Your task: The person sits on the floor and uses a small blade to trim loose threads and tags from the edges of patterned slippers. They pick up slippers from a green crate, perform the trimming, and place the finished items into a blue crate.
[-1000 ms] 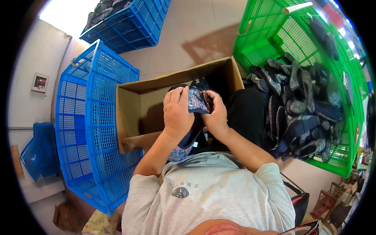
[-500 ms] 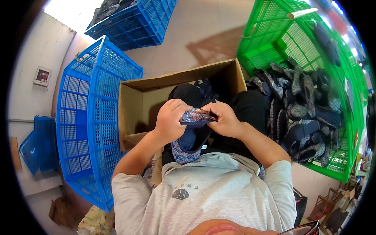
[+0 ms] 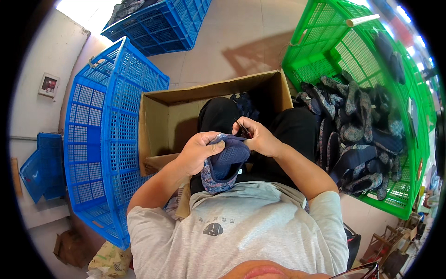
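2 hands (image 3: 197, 151) (image 3: 263, 141) | left pinching 1 navy shoe (image 3: 232, 159) | right gripping 1 dark tool (image 3: 242, 129)

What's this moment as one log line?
left hand: holding blue shoe | right hand: holding dark tool | green crate: shoe pile
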Motion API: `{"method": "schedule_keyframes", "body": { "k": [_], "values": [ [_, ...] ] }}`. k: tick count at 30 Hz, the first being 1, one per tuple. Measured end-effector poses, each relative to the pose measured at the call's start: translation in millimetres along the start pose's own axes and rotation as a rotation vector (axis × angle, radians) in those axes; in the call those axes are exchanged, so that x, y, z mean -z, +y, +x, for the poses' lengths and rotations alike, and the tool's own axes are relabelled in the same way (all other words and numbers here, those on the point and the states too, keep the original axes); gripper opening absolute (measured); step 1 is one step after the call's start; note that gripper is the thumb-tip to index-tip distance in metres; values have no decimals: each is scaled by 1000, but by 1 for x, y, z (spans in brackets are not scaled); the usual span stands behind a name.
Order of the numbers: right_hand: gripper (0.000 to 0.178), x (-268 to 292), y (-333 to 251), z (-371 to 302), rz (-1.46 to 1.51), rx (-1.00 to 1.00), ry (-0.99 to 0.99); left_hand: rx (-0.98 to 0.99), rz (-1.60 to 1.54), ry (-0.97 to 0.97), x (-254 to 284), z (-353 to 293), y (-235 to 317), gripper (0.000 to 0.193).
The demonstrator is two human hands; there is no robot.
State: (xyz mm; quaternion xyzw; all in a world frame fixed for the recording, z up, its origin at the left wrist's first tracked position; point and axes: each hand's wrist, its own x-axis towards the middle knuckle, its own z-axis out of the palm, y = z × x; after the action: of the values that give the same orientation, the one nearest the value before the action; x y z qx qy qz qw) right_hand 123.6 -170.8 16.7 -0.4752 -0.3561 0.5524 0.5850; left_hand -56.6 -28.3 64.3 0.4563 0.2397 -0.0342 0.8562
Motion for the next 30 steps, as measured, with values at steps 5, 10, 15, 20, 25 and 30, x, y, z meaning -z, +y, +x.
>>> {"method": "schedule_keyframes", "body": {
  "k": [5, 10, 15, 20, 25, 30],
  "values": [
    [28, 4, 16, 1, 318, -166, 60, 107, -390, -93, 15, 2, -20, 36],
    [27, 6, 53, 5, 422, -93, 83, 221, -713, -108, 9, 3, -37, 40],
    [22, -22, 60, 8, 358, -96, 340, -164, -646, 6, -6, 11, -60, 39],
    [23, -22, 69, -14, 413, -71, 384, -474, -360, 65, -25, 9, -53, 37],
    [36, -22, 86, -29, 532, 35, 179, -612, 141, 350, -23, 22, -65, 16],
    [36, -10, 93, -25, 507, -52, 177, -478, 183, 390, 0, 49, -87, 34]
  ]
}}
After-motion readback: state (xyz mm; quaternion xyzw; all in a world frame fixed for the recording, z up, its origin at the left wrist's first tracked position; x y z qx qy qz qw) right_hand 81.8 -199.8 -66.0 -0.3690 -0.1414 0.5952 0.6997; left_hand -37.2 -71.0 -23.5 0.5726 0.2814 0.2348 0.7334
